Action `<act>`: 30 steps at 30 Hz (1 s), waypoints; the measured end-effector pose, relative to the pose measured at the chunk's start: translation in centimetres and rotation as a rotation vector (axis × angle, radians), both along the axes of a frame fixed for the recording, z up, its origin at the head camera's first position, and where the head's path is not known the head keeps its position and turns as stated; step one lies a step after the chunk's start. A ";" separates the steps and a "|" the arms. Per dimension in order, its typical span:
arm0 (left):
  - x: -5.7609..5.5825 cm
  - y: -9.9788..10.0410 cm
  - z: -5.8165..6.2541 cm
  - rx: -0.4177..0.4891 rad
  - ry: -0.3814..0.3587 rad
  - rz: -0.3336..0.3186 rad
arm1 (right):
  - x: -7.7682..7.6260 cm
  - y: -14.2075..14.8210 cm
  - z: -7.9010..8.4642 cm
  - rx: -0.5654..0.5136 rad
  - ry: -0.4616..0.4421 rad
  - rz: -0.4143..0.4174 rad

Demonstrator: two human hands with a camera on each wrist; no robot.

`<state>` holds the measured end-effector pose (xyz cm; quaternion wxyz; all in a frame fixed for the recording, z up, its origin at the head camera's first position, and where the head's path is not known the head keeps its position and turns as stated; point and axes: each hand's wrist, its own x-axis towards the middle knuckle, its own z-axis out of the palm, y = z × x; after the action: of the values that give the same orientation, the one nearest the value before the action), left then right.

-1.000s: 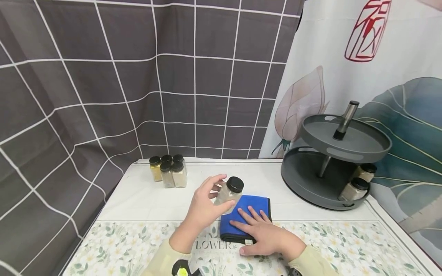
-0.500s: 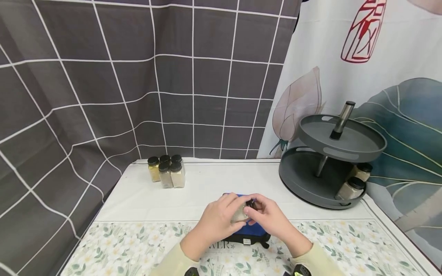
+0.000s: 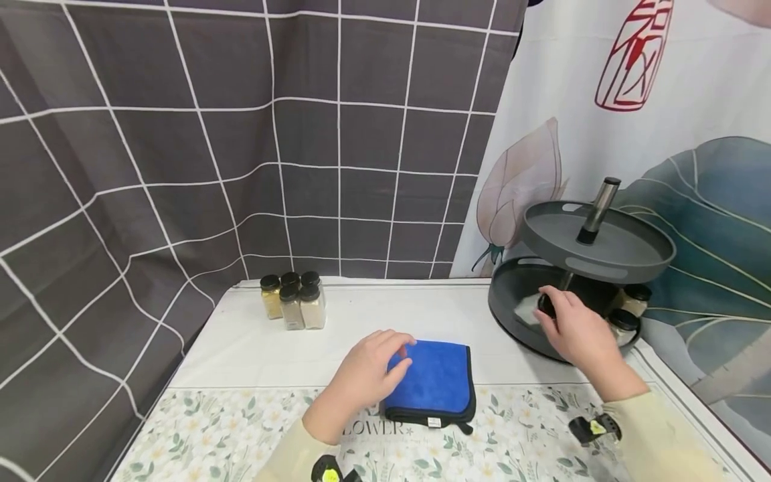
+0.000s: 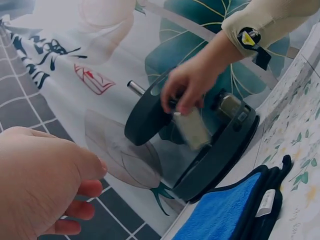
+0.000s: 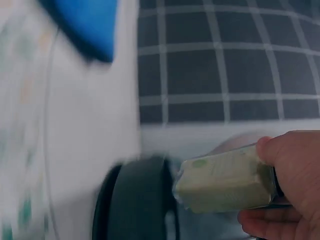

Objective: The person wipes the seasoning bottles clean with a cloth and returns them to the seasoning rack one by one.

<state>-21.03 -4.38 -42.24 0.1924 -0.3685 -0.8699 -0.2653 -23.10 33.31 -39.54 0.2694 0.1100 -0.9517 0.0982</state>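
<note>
A: What is lying centrally on the table [image 3: 373, 308]?
B: A cloth [image 3: 434, 375]; the left hand [image 3: 369, 371] is hovering by its left edge. Five jars [image 3: 292, 312] are standing behind-left.
A: Rightward?
B: A two-tier stand [image 3: 620, 249] is bearing two jars [image 3: 624, 323] on its lower tier [image 3: 508, 288], right; the right hand [image 3: 581, 335] is holding another jar [image 3: 527, 310] at left.

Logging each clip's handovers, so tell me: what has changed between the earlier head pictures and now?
The jar has moved right, from over the blue cloth to the stand's lower tray. The left hand, which held it first, has let go; the right hand, earlier on the cloth, now holds it. The cloth, the five grouped jars and two jars on the tray stayed put.
</note>
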 end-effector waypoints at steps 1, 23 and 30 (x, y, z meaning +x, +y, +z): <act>-0.1 -0.1 0.0 0.010 0.014 -0.003 | -0.2 0.8 -0.1 0.054 -0.010 -0.005; -0.6 -0.7 -0.1 0.081 -0.005 0.009 | -2.8 5.2 -0.9 -0.029 -0.477 0.005; -0.6 -0.9 0.1 0.095 0.001 0.016 | -2.6 5.8 -0.4 -0.004 -0.427 0.004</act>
<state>-21.61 -5.29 -42.10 0.2121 -0.3522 -0.8591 -0.3049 -25.69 39.09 -39.98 0.0618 0.0881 -0.9867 0.1218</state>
